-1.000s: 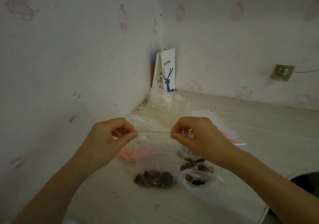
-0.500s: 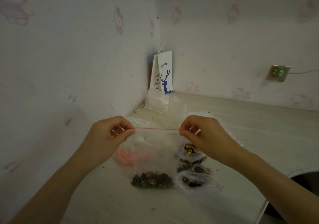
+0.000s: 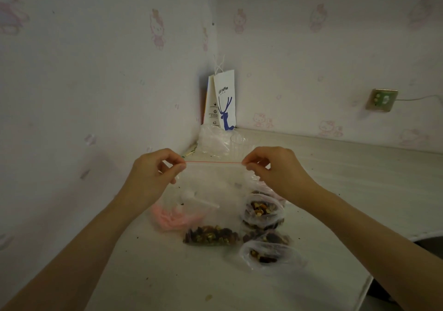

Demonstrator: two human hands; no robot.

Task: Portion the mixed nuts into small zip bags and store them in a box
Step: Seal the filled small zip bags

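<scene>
Clear plastic zip bag (image 3: pixel 213 205) with red seal strip hangs between hands above pale worktop (image 3: pixel 335 174), mixed nuts (image 3: pixel 211 236) pooled at bottom. Left hand (image 3: pixel 153 178) pinches left top corner, fingers closed on strip; right hand (image 3: pixel 271 169) pinches right corner likewise. Forearms reach forward, wrists level. Advice: keep strip taut, press along full length, nuts clear of seal. Filled small bags (image 3: pixel 263 214) lie just right.

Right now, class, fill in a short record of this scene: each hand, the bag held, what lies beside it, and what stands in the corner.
left hand: pinches the left end of the bag's red seal
right hand: pinches the right end
zip bag: held upright, nuts at the bottom
beside it: more nut bags on the table
corner: paper bag
</scene>
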